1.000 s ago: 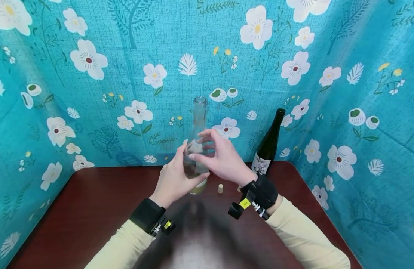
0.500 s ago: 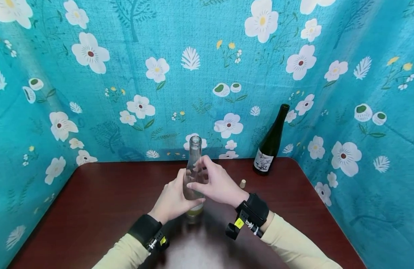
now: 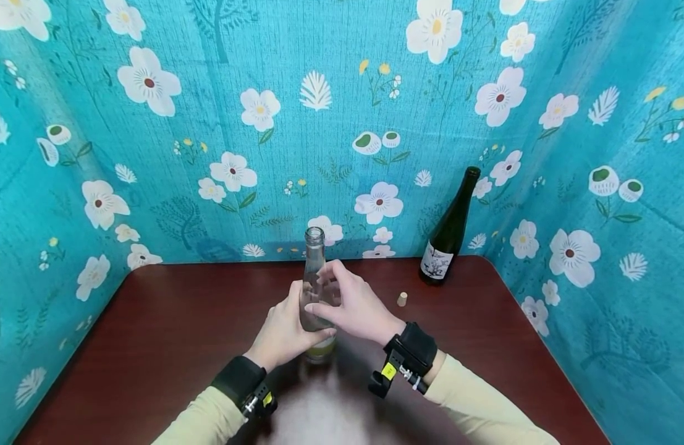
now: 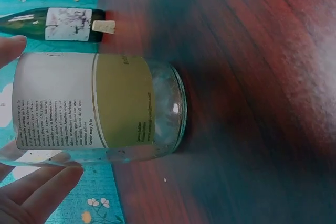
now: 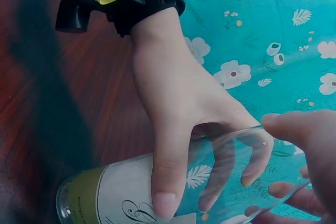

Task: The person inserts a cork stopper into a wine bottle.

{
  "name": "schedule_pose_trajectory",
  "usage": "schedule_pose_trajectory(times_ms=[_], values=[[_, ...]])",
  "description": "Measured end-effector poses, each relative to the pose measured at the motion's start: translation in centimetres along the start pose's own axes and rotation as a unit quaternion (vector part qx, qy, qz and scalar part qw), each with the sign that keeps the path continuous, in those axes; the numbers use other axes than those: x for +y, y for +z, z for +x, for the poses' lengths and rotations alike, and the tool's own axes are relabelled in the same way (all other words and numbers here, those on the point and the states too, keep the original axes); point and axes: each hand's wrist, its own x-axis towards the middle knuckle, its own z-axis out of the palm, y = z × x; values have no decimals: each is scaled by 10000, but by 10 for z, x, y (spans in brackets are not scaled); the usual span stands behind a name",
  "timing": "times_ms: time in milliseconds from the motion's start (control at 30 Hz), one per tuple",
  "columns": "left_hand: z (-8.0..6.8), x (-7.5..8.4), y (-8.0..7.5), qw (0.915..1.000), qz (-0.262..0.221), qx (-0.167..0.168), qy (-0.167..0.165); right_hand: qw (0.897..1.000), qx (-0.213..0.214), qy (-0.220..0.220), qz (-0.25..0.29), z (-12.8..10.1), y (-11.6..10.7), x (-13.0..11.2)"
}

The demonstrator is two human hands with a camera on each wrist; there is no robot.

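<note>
A clear glass bottle (image 3: 314, 272) stands nearly upright in front of me, mouth uncovered, its base close over the dark red table. My left hand (image 3: 288, 327) grips its body from the left, thumb across the near side. Higher up, my right hand (image 3: 359, 303) curls its fingers around the right side of the same bottle. The left wrist view shows the back label (image 4: 79, 103), white and olive with small print, at the lower body. In the right wrist view my left hand (image 5: 176, 98) spans the glass and my right hand (image 5: 310, 171) holds on farther along.
A dark green bottle (image 3: 447, 235) with a white label stands at the table's back right. A small cork (image 3: 401, 299) is on the table (image 3: 180, 346) nearer to me. Blue flowered cloth (image 3: 286, 142) hangs behind and along the sides.
Both hands have brought the clear bottle lower and closer to me, then slightly left. One cork seen a second ago is now hidden from the head view. The view has tilted down a little.
</note>
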Motion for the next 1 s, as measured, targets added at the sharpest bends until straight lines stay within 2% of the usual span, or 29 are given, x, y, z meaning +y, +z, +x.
schedule_pose_trajectory(times_ms=[133,233,367,500,667,833,933,1000], values=[[1,0,-2,10000,32,1,-19,9997,-40,115,221,2,-8,2],[2,0,-4,10000,53,3,-11,9984,348,361,261,1,-23,8],[3,1,-5,10000,65,28,33,9915,939,799,-417,-2,-49,30],[6,1,-6,9999,122,55,17,9817,798,1227,-1222,-5,-61,60],[5,1,-5,9999,135,22,-96,9697,320,1760,-1666,-6,-44,103],[1,3,-1,9998,56,-80,-187,9558,83,2275,-1863,-7,-21,139],[0,3,1,9997,85,-82,-210,9506,5,2319,-2064,-8,-13,154],[-1,3,2,9997,91,-83,-197,9522,-13,2163,-2159,-9,-9,160]])
